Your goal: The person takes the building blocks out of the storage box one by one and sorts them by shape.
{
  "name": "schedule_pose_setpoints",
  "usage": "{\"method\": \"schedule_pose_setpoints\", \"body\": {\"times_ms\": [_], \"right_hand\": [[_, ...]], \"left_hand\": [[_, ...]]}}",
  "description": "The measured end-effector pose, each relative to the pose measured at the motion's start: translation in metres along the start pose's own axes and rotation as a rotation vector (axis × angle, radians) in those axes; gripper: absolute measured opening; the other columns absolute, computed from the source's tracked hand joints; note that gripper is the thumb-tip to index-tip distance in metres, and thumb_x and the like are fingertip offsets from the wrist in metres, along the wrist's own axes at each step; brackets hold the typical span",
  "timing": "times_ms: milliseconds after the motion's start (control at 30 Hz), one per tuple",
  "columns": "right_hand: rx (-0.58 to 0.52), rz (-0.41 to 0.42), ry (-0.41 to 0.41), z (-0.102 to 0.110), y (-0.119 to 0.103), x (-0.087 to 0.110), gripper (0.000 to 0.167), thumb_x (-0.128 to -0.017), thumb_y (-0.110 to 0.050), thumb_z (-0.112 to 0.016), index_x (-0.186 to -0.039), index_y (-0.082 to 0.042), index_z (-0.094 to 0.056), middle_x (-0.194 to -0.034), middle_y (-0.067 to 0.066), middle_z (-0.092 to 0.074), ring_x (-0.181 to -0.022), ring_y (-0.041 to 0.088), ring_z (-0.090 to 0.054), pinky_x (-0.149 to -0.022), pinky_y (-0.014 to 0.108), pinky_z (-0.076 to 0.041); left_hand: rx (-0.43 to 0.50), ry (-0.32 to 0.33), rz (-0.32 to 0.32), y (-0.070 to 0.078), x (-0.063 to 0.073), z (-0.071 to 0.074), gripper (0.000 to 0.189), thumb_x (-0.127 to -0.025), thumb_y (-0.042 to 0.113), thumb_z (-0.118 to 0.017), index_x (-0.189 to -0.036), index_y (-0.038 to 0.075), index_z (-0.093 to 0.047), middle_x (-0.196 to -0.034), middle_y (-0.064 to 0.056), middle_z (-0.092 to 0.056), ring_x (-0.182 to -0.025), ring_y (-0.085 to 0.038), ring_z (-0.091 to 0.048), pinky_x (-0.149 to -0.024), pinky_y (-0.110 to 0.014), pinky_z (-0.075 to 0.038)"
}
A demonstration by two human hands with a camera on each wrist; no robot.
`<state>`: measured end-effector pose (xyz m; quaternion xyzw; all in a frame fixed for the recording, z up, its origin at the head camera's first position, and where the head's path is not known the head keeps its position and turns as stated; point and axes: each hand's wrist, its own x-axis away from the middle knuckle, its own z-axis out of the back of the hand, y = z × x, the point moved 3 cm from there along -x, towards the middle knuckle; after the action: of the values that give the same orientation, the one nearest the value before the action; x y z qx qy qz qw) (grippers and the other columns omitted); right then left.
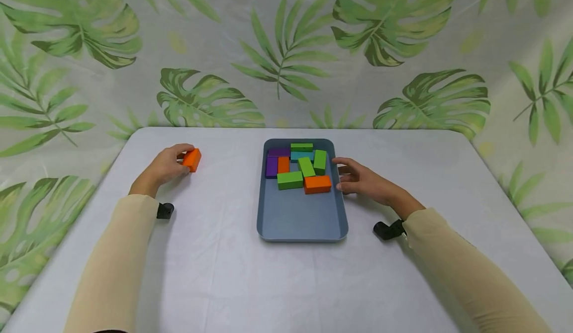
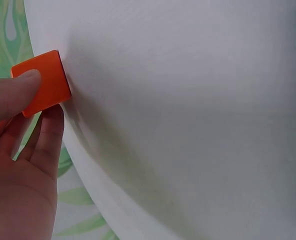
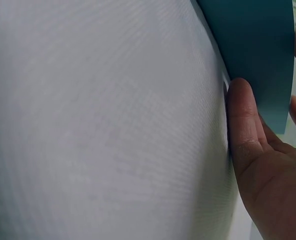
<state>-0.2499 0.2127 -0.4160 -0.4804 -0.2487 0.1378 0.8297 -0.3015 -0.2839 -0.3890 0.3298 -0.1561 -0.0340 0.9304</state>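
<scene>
At the left of the table, my left hand (image 1: 167, 165) pinches an orange block (image 1: 192, 160) between thumb and fingers. The left wrist view shows the thumb flat on one face of that block (image 2: 47, 84) and fingertips under its edge. My right hand (image 1: 364, 180) rests beside the right wall of a grey-blue tray (image 1: 300, 223), fingers loosely bent at its rim. In the right wrist view the thumb (image 3: 244, 115) lies against the tray's outer wall (image 3: 253, 55). Green blocks (image 1: 290, 180), orange blocks (image 1: 318, 184), purple blocks (image 1: 271, 167) and a teal block (image 1: 302, 156) lie in the tray's far half.
A white cloth (image 1: 215, 273) covers the table. Behind it hangs a leaf-patterned curtain (image 1: 304, 109). Black wrist cameras (image 1: 388, 230) sit below both wrists, close over the table. The tray's near half shows bare floor.
</scene>
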Motion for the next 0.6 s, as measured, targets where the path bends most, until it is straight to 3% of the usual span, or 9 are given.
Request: {"method": "schedule_pose_setpoints", "body": {"times_ms": [400, 600], "right_hand": [[0.005, -0.006, 0.004, 0.0012, 0.0000, 0.0010, 0.080, -0.095, -0.030, -0.066, -0.159, -0.023, -0.018, -0.160, 0.024, -0.028, -0.142, 0.044, -0.039, -0.115, 0.060, -0.036], [0.009, -0.005, 0.005, 0.0009, 0.0004, 0.0017, 0.079, -0.095, -0.030, -0.066, -0.158, -0.023, -0.018, -0.160, 0.023, -0.028, -0.145, 0.044, -0.034, -0.115, 0.061, -0.035]], "left_hand": [[0.016, -0.005, 0.020, -0.0025, 0.0012, 0.0006, 0.068, -0.090, -0.004, -0.056, -0.153, 0.005, -0.033, -0.154, -0.031, -0.031, -0.138, -0.047, -0.036, -0.115, -0.060, -0.035], [0.088, -0.020, 0.021, -0.0045, 0.0005, -0.0007, 0.071, -0.089, -0.008, -0.053, -0.155, 0.005, -0.029, -0.157, -0.032, -0.026, -0.140, -0.048, -0.034, -0.116, -0.058, -0.035]]}}
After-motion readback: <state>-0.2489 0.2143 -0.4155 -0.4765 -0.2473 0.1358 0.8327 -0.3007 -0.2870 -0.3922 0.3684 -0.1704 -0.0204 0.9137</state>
